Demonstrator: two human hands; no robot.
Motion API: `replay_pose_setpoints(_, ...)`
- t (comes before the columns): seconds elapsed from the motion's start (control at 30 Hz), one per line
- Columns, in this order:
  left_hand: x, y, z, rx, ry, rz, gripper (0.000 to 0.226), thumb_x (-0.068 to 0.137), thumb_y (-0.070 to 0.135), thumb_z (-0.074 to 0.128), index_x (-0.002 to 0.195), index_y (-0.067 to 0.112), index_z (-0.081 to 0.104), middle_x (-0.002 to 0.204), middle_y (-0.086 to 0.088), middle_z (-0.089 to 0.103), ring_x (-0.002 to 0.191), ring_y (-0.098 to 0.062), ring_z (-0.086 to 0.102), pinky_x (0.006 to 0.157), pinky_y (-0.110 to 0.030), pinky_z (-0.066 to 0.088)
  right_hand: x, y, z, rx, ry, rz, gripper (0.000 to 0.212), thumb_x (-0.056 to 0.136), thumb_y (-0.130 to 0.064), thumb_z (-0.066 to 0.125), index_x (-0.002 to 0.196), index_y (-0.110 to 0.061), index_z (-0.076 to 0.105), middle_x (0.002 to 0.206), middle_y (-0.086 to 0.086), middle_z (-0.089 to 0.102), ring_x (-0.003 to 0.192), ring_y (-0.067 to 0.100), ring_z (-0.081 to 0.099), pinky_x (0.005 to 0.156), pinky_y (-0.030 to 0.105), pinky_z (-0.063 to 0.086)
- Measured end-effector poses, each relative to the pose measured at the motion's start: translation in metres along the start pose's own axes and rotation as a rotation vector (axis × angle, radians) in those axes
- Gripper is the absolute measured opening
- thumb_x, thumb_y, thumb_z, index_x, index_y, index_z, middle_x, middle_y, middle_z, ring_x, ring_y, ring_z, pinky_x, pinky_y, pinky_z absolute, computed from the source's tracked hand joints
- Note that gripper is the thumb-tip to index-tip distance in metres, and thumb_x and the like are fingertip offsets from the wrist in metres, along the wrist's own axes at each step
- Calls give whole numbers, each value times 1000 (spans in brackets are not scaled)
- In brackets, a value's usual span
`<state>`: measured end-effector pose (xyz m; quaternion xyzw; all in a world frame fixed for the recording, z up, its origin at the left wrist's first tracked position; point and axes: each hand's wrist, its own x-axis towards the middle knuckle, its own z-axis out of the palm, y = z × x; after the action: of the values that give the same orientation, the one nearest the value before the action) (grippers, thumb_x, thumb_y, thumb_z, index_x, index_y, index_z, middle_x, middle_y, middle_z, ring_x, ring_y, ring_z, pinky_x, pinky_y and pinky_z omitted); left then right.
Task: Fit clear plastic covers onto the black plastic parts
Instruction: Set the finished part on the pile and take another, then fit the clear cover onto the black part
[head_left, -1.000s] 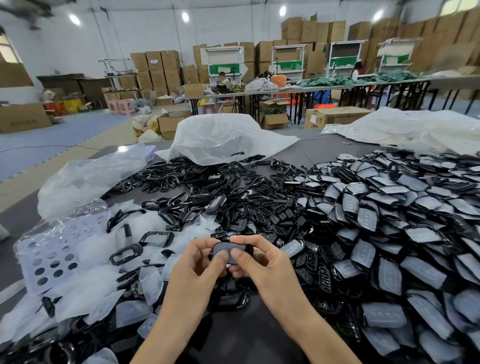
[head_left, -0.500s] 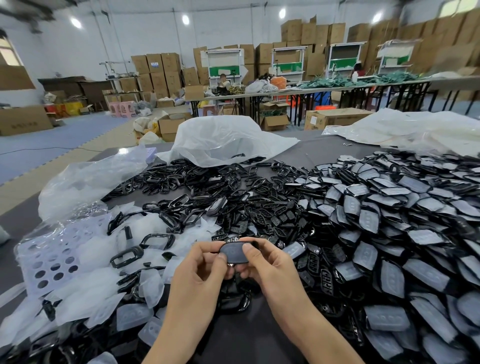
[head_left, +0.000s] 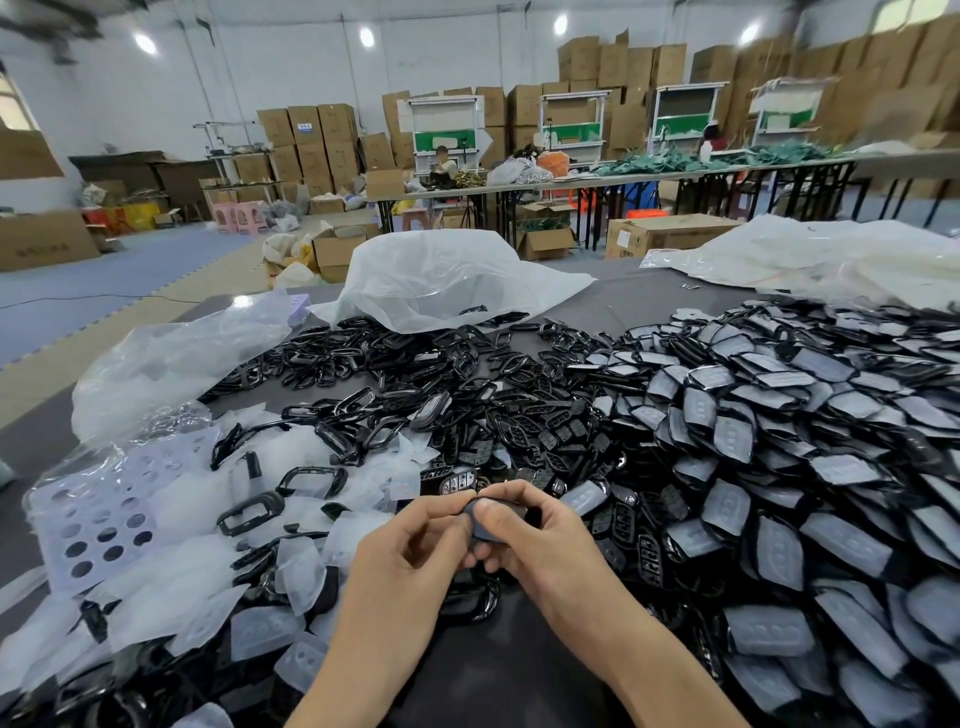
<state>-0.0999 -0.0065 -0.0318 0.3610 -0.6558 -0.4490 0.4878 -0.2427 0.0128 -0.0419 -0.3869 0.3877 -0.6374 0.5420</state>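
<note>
2 hands grip 1 black part (head_left: 488, 530), and every place here is told from that part. The left hand (head_left: 410, 551) pinches its left end between thumb and forefinger, the other fingers curled beneath. The right hand (head_left: 545, 540) clamps its right side, thumb pressed across the top face and fingers curled round the back. The part is held above the dark table (head_left: 519, 686), whose bare surface shows below it. Its top face looks grey and frosted. The thumbs hide too much to tell whether a cover is fully seated on it.

Right of the part, and spreading far back, lies a deep heap of covered parts (head_left: 779, 467), each black body showing a frosted face. Just behind the part lies a wide scatter of bare black frames (head_left: 447, 395) and button plates. Left of the part lie many loose clear covers (head_left: 171, 603) with a few black frames among them. Farther left is 1 pale sheet punched with round holes (head_left: 98, 519). Far behind the part a crumpled white bag (head_left: 441, 280) sits on the table. Behind the part and to the left lies a clear bag (head_left: 171, 358).
</note>
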Motion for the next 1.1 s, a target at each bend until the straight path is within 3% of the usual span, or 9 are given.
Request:
replay_pose_setpoints(0.17, -2, 2, 0, 147, -29, 82, 33, 94, 2, 62, 102, 32, 75, 85, 5, 73, 77, -4, 67, 71, -7, 47, -4, -4, -5, -98, -24, 1, 5, 76, -22, 73, 80, -22, 70, 74, 10, 69, 66, 21, 64, 61, 26, 51)
replay_pose_setpoints(0.33, -4, 1, 0, 366, -57, 230, 35, 97, 12, 57, 115, 41, 65, 95, 18, 67, 91, -5, 65, 77, -11, 47, -5, -8, -4, -146, 22, -5, 14, 85, -15, 68, 83, -9, 55, 69, 10, 65, 62, 18, 60, 57, 25, 50)
replay_pose_setpoints(0.47, -8, 0, -2, 572, -77, 388, 22, 102, 26, 48, 115, 34, 64, 99, 20, 64, 91, -2, 63, 77, -13, 46, -3, -9, -3, -110, 106, -19, 19, 92, -3, 59, 78, -9, 49, 64, 9, 64, 56, 17, 58, 55, 25, 48)
replay_pose_setpoints(0.6, -11, 1, 3, 737, -190, 531, 26, 94, 22, 46, 109, 30, 65, 90, 15, 63, 82, -11, 62, 75, -25, 46, -1, -5, -6, -95, 188, -41, 26, 89, -3, 62, 70, -15, 48, 56, -1, 54, 50, 12, 48, 53, 22, 44)
replay_pose_setpoints(0.7, -16, 3, 12, 759, -271, 555, 32, 90, 21, 47, 112, 28, 68, 81, 12, 63, 72, -12, 58, 68, -28, 46, -1, -8, -8, -52, 195, -7, 23, 89, -5, 63, 73, -14, 49, 62, 7, 58, 54, 13, 55, 53, 21, 47)
replay_pose_setpoints(0.8, -18, 2, 12, 692, -264, 515, 33, 90, 22, 48, 113, 30, 70, 79, 13, 63, 71, -7, 57, 66, -26, 48, -2, -12, -7, 17, 185, 29, 24, 90, -6, 64, 73, -15, 50, 62, 7, 60, 56, 15, 58, 52, 21, 48)
replay_pose_setpoints(0.9, -16, 2, 6, 498, -155, 375, 28, 97, 22, 50, 113, 39, 67, 81, 17, 65, 72, -3, 61, 65, -21, 49, -1, -12, -6, 26, 164, 29, 24, 90, -5, 65, 73, -15, 52, 64, 5, 59, 54, 13, 56, 51, 21, 47)
replay_pose_setpoints(1.0, -8, 1, 0, 326, 24, 180, 24, 98, 27, 53, 109, 46, 63, 69, 8, 61, 57, -8, 53, 56, -23, 45, -2, -11, -3, 34, 121, 37, 22, 90, -4, 66, 74, -16, 55, 69, 4, 62, 56, 16, 60, 50, 21, 47)
replay_pose_setpoints(1.1, -3, 1, 1, 211, 13, 40, 18, 96, 23, 59, 104, 39, 66, 70, 5, 65, 63, -11, 60, 60, -21, 48, -4, -7, 1, 32, 9, 20, 11, 87, -14, 72, 79, -16, 66, 75, 11, 64, 61, 18, 60, 53, 22, 48)
